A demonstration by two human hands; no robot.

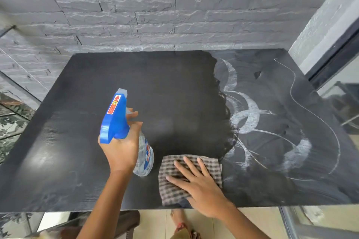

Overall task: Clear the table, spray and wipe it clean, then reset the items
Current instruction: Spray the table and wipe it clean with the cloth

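Note:
A black table [73,141] fills the view, and nothing stands on it. My left hand [122,147] grips a spray bottle [116,118] with a blue trigger head and a clear body, held above the table's middle with the nozzle pointing away. My right hand [196,184] lies flat with straight, spread fingers on a brown checked cloth [171,190] near the front edge. White foamy wipe streaks [250,116] curve across the right half of the table. The left half looks dark and dry.
A grey stone-brick wall [155,6] runs along the table's far edge. A dark-framed glass panel [338,75] stands at the right. Tiled floor and my foot [180,223] show below the front edge.

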